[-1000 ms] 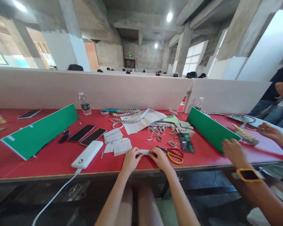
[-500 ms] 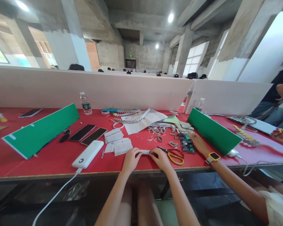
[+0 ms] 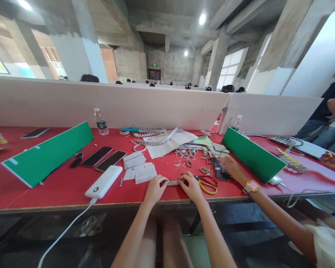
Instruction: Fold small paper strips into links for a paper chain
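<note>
Paper strip (image 3: pixel 173 182) pinched between both hands (image 3: pixel 155 190) (image 3: pixel 192 187); capped water bottle (image 3: pixel 101 122) behind.

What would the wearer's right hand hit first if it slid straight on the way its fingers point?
The right hand points forward and slightly left, fingers on the small folded paper strip. Straight on, it would probably meet the scattered paper scraps first. The yellow-handled scissors lie just right of that line. Depth is uncertain.
</note>
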The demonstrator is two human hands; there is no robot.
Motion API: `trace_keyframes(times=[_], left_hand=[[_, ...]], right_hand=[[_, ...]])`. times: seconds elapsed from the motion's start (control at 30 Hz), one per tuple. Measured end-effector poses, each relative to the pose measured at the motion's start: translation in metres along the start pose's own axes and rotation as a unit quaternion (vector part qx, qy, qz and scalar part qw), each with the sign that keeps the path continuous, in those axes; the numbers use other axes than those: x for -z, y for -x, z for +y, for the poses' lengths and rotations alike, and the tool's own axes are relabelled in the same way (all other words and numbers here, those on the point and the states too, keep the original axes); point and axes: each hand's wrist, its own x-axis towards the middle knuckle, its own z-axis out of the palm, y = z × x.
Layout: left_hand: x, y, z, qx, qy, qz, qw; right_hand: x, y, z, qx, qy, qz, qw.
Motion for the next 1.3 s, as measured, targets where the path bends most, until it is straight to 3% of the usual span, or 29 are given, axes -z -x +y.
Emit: trace_keyframes(times=[0.63, 1.3], left_hand=[[-0.005, -0.004, -0.002, -0.006, -0.071, -0.005, 0.997], [-0.008, -0.011, -0.005, 0.015, -0.086, -0.024, 0.996]], right_hand=[[-0.002, -0.002, 0.002, 0.028, 0.060, -0.025, 0.998], [-0.010, -0.001, 0.025, 0.034, 0.041, -0.020, 0.998]])
